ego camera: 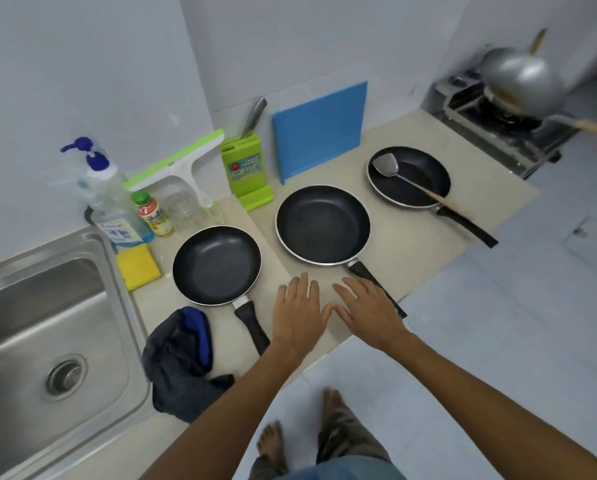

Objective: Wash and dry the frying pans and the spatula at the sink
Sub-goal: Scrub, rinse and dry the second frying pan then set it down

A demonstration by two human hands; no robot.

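head view: left hand (pixel 299 315), right hand (pixel 369 313), fingers (pixel 303 286) apart, middle pan (pixel 323 223) just beyond

Three frying pans sit in a row on the tabletop (pixel 408 244), right of the sink (pixel 41 327): left pan (pixel 216 265), middle pan (pixel 323 224), right pan (pixel 409 176) holding the spatula (pixel 408 183).

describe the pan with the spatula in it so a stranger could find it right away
Start at the gas stove at the right end of the counter. Of three black ones in a row, it is the frying pan nearest the stove. Only it holds the metal spatula with the wooden handle.
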